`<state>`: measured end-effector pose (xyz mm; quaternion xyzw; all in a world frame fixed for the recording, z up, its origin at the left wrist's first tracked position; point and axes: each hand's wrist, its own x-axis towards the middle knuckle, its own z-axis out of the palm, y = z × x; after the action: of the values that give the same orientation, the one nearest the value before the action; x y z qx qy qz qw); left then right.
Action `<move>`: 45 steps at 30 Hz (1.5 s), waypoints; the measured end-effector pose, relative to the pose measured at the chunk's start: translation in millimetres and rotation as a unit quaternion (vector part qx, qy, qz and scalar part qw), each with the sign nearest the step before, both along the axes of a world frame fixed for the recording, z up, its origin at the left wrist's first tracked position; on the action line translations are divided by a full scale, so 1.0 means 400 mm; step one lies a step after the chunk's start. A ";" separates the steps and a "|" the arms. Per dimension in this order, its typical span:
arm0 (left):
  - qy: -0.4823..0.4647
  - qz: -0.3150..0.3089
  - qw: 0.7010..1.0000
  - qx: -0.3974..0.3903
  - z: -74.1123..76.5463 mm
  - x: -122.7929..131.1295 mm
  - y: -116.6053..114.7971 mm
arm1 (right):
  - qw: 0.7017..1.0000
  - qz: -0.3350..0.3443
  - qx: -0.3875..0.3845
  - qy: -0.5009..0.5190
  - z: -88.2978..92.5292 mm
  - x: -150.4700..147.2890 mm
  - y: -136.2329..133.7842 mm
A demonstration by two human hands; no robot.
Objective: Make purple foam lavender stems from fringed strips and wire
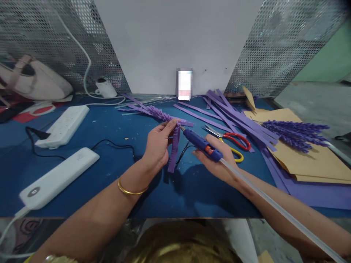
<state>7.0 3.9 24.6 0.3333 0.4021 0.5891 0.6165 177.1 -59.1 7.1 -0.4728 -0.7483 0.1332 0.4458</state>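
Observation:
My left hand (159, 144) pinches a fringed purple paper strip (173, 153), whose loose end hangs down toward the blue table. My right hand (216, 155) is wrapped round a blue hot glue gun (201, 144) with a long clear glue stick (263, 195) sticking out of its back. The gun's nozzle points at the strip, right beside my left fingertips; whether it touches I cannot tell. Just behind my left hand lies a purple paper flower spike (156, 112). Scissors (216, 132) with one red and one yellow handle lie beyond my right hand.
Purple paper strips (236, 113) lie at the back right. Finished-looking purple flowers (296, 133) rest on brown paper (320, 164) at the right. A white power strip (65, 124) and a white oblong device (60, 179) with cables are at the left. A phone (184, 84) stands against the back panel.

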 end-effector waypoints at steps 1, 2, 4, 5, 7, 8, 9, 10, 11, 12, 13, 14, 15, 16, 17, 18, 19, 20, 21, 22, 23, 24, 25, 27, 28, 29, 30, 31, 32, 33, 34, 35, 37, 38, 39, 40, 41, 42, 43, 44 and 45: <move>0.000 0.000 1.000 0.001 0.001 0.000 -0.001 | 1.000 -0.003 -0.006 0.003 0.000 -0.001 0.000; 0.001 0.001 1.000 0.001 0.001 0.001 -0.001 | 1.000 -0.006 -0.012 0.004 0.001 -0.001 0.000; 0.000 0.001 1.000 0.001 0.001 0.001 -0.001 | 1.000 -0.014 -0.020 0.004 0.001 -0.002 -0.001; -0.001 0.002 1.000 0.001 0.001 0.002 -0.001 | 1.000 -0.017 -0.021 0.003 0.002 -0.002 -0.001; -0.003 0.003 1.000 0.001 0.001 0.002 -0.001 | 1.000 -0.019 -0.021 0.000 0.002 -0.003 -0.001; -0.004 0.004 1.000 0.000 0.001 0.003 -0.002 | 1.000 -0.018 -0.019 0.000 0.002 -0.003 -0.002; -0.004 0.005 1.000 0.000 0.001 0.003 -0.002 | 1.000 -0.018 -0.018 -0.001 0.001 -0.003 -0.002; -0.003 0.005 1.000 0.000 0.002 0.003 -0.003 | 1.000 -0.019 -0.018 -0.001 0.001 -0.003 -0.002; -0.003 0.006 1.000 0.000 0.003 0.003 -0.004 | 1.000 -0.021 -0.020 -0.002 0.001 -0.003 -0.002; -0.002 0.005 1.000 0.001 0.003 0.004 -0.006 | 0.999 -0.023 -0.022 -0.003 0.001 -0.003 -0.003; -0.002 0.005 1.000 0.003 0.004 0.004 -0.006 | 0.999 -0.025 -0.024 -0.004 0.001 -0.003 -0.003; -0.002 0.006 1.000 0.005 0.004 0.004 -0.007 | 0.999 -0.026 -0.025 -0.004 0.001 -0.003 -0.003; -0.002 0.006 1.000 0.007 0.004 0.004 -0.007 | 0.999 -0.026 -0.026 -0.003 0.001 -0.003 -0.004; -0.003 0.007 1.000 0.009 0.003 0.004 -0.007 | 0.999 -0.025 -0.026 -0.002 0.002 -0.003 -0.004; -0.003 0.007 1.000 0.010 0.003 0.004 -0.006 | 0.999 -0.024 -0.026 -0.002 0.003 -0.003 -0.004; -0.003 0.007 1.000 0.012 0.002 0.004 -0.005 | 0.999 -0.025 -0.025 -0.002 0.004 -0.003 -0.004; -0.003 0.006 1.000 0.013 0.001 0.003 -0.004 | 0.999 -0.026 -0.025 -0.004 0.004 -0.003 -0.004; -0.003 0.005 1.000 0.014 0.000 0.003 -0.003 | 0.999 -0.027 -0.026 -0.005 0.005 -0.003 -0.004; -0.004 0.004 1.000 0.014 -0.001 0.003 -0.002 | 0.999 -0.030 -0.026 -0.007 0.005 -0.003 -0.004; -0.005 0.004 1.000 0.014 -0.002 0.003 -0.002 | 0.999 -0.031 -0.027 -0.008 0.005 -0.003 -0.004; -0.006 0.003 1.000 0.014 -0.002 0.002 -0.002 | 0.999 -0.032 -0.029 -0.009 0.005 -0.004 -0.004; -0.007 0.002 1.000 0.014 -0.002 0.002 -0.002 | 0.999 -0.033 -0.032 -0.009 0.005 -0.004 -0.004; -0.008 0.000 1.000 0.015 -0.002 0.002 -0.002 | 0.999 -0.033 -0.034 -0.008 0.006 -0.004 -0.004; -0.009 -0.001 1.000 0.017 -0.003 0.001 -0.003 | 0.999 -0.035 -0.040 -0.007 0.007 -0.005 -0.005; -0.009 -0.001 1.000 0.018 -0.003 0.001 -0.003 | 0.998 -0.036 -0.043 -0.006 0.008 -0.005 -0.006; -0.010 -0.001 1.000 0.018 -0.003 0.001 -0.003 | 0.998 -0.038 -0.045 -0.005 0.009 -0.006 -0.007; -0.010 -0.001 1.000 0.018 -0.003 0.001 -0.003 | 0.998 -0.038 -0.046 -0.004 0.010 -0.006 -0.007; -0.010 -0.001 1.000 0.017 -0.003 0.001 -0.003 | 0.998 -0.037 -0.048 -0.003 0.011 -0.007 -0.007; -0.011 -0.002 1.000 0.016 -0.004 0.002 -0.002 | 0.998 -0.036 -0.049 -0.001 0.012 -0.007 -0.008; -0.013 -0.001 1.000 0.015 -0.004 0.002 -0.002 | 0.998 -0.036 -0.050 -0.001 0.013 -0.007 -0.008; -0.014 -0.001 1.000 0.014 -0.004 0.002 -0.001 | 0.998 -0.036 -0.051 -0.001 0.014 -0.007 -0.008; -0.016 -0.001 1.000 0.015 -0.004 0.002 -0.001 | 0.998 -0.037 -0.053 -0.001 0.015 -0.007 -0.008; -0.016 -0.001 1.000 0.018 -0.004 0.002 -0.001 | 0.998 -0.039 -0.056 0.000 0.015 -0.006 -0.008; -0.016 -0.001 1.000 0.020 -0.004 0.002 -0.001 | 0.998 -0.040 -0.059 0.001 0.014 -0.006 -0.007; -0.015 -0.001 1.000 0.022 -0.004 0.002 -0.001 | 0.997 -0.040 -0.061 0.002 0.014 -0.006 -0.007; -0.014 -0.001 1.000 0.023 -0.003 0.002 -0.001 | 0.997 -0.040 -0.062 0.001 0.013 -0.005 -0.007; -0.013 -0.001 1.000 0.024 -0.003 0.001 -0.001 | 0.997 -0.040 -0.064 0.000 0.012 -0.005 -0.007; -0.012 -0.002 1.000 0.024 -0.003 0.001 -0.001 | 0.997 -0.041 -0.063 -0.001 0.012 -0.004 -0.006; -0.010 -0.004 1.000 0.024 -0.002 0.000 -0.001 | 0.997 -0.041 -0.064 -0.002 0.012 -0.004 -0.006; -0.009 -0.005 1.000 0.025 -0.002 0.000 -0.001 | 0.997 -0.042 -0.065 -0.003 0.012 -0.004 -0.006; -0.008 -0.006 1.000 0.026 -0.002 -0.001 -0.001 | 0.997 -0.044 -0.066 -0.004 0.013 -0.003 -0.006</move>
<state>6.6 3.5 23.6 0.3464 0.3799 0.5985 0.6144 175.8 -61.6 12.3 -0.5337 -0.7182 0.1608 0.4164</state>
